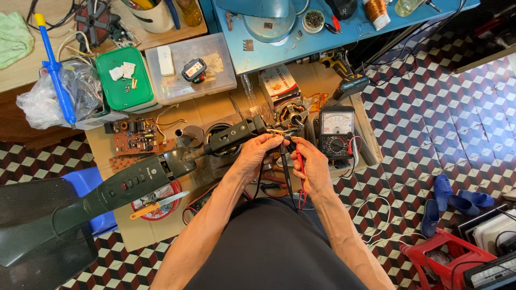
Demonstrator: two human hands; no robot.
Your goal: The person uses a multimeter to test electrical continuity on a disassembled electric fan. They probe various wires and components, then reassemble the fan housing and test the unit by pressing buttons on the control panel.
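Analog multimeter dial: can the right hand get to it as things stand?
Probably yes, but not freely. The multimeter sits just beside the right hand with nothing between them, yet that hand holds the red probe, so it would need to be set down.

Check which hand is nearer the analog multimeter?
Right. The right hand sits just beside the multimeter, holding the red probe; the left hand is farther off, on the fan's wires.

Both hands, left [257, 156] and right [312, 164], meet at centre, fingers pinched, forearms converging.
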